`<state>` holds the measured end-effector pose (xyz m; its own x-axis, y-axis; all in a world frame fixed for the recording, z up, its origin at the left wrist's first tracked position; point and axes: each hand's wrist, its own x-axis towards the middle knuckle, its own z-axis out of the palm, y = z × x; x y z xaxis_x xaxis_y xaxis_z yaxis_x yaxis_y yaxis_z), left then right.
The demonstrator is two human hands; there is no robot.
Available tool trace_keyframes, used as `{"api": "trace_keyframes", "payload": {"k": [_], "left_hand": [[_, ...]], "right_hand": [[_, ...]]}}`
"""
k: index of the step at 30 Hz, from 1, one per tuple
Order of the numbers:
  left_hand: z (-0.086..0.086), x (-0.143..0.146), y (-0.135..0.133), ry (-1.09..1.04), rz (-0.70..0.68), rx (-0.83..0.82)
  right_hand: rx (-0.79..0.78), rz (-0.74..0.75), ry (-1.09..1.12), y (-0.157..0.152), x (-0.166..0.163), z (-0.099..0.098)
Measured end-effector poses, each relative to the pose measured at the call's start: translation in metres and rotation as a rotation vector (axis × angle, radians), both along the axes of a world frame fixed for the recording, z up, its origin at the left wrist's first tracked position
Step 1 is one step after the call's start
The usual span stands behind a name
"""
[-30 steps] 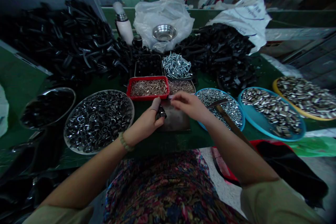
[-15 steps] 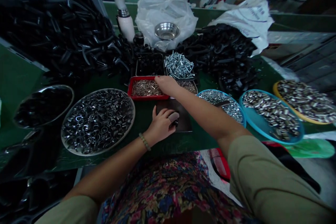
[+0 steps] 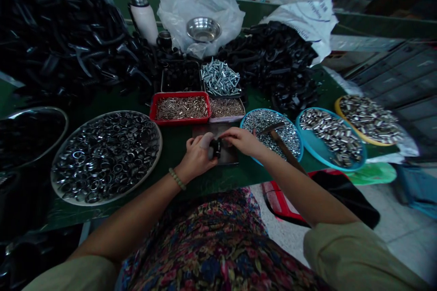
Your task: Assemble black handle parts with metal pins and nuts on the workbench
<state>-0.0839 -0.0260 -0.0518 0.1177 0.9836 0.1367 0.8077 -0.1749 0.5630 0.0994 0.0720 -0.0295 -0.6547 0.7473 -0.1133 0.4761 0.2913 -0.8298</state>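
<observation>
I see the left hand [image 3: 198, 158] gripping a small black part [image 3: 216, 149] over the metal plate [image 3: 231, 156], near the front edge of the worktop [image 3: 205, 185]. The right hand [image 3: 243, 141] has fingertips at the part; from here I can't tell whether they pinch anything.

Blk part [image 3: 215, 149], sm. & chunky, dark w/ a few faint glints; full shape n/a, mostly hidden by fingers. Held in L hand [image 3: 198, 157], which covers its 8 o'clock side; R hand [image 3: 241, 140] has fingertips at or v. near its 2 o'clock edge, contact unclear, any pc. btwn them too sm. to tell. Part's over approx. the mid. of the metal plate [image 3: 229, 157]; can't tell if touching. Tilt unclear too.
</observation>
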Motion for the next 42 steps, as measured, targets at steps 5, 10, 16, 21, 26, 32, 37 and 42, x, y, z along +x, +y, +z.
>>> {"api": "trace_keyframes", "payload": {"k": [5,10,16,21,26,32,37,42], "left_hand": [[-0.001,0.001,0.0,0.0,0.009,0.009],[-0.001,0.001,0.0,-0.001,0.008,0.023],[0.001,0.001,0.0,0.009,0.01,0.001],[0.001,0.002,0.001,0.012,0.015,-0.001],[0.001,0.002,0.002,0.009,0.025,0.008],[-0.001,0.002,0.001,-0.027,0.023,0.034],[-0.004,0.002,0.002,-0.041,0.03,0.043],[-0.003,0.001,0.0,-0.011,0.039,0.049]], "right_hand": [[-0.044,-0.007,-0.042,0.001,-0.006,0.001],[0.397,0.086,-0.402,-0.008,-0.019,0.013],[0.662,0.27,-0.574,-0.025,-0.023,0.019],[0.736,-0.199,-0.776,-0.018,0.054,0.023],[0.527,-0.426,-1.075,-0.018,0.12,0.017],[0.433,-0.362,-0.633,-0.052,0.064,0.04],[0.402,-0.139,-0.306,-0.068,0.012,0.063],[0.336,-0.108,-0.426,-0.061,0.011,0.052]]}}
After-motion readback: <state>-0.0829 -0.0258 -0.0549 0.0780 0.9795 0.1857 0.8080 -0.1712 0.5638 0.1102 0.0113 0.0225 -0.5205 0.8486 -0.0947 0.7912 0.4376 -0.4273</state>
